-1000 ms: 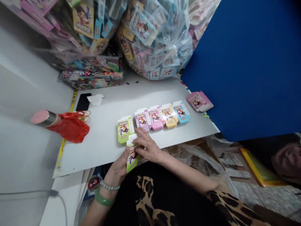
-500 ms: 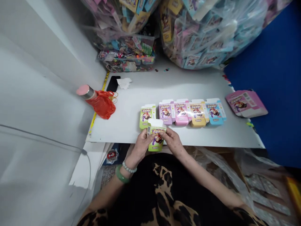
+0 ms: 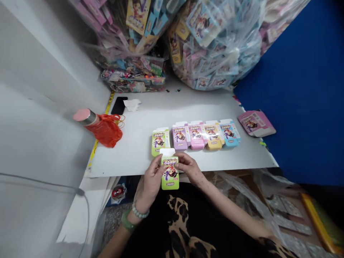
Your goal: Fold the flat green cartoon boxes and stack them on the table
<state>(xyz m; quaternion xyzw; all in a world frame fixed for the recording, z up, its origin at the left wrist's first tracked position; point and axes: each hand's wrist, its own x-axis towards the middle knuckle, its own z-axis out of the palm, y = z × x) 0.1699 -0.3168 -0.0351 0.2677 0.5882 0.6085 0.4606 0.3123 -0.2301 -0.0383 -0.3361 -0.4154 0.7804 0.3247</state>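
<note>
Between my two hands, at the table's front edge, is a small green cardboard box [image 3: 170, 177] with a cartoon print and its white end flap raised. My left hand [image 3: 153, 181] grips its left side, thumb on the printed face. On the right side, my right hand [image 3: 189, 167] pinches the upper part of the same box. Just beyond lies another green box [image 3: 158, 139], partly hidden by the held one. To its right sit a purple box [image 3: 180, 138], a pink box [image 3: 196, 136], a yellow box [image 3: 213, 137] and a blue box [image 3: 229, 134], flaps showing.
A pink box stack [image 3: 256, 123] lies at the table's right edge. At left are a bottle in a red bag [image 3: 107, 132], a black phone [image 3: 118, 105] and crumpled tissue [image 3: 132, 104]. Large clear bags of boxes [image 3: 215, 53] and a bin of trinkets [image 3: 137, 77] stand behind.
The view has shifted, so the table appears further left and lower. The held green box lies flatter to view, its side panel no longer showing. Both hands still hold it.
</note>
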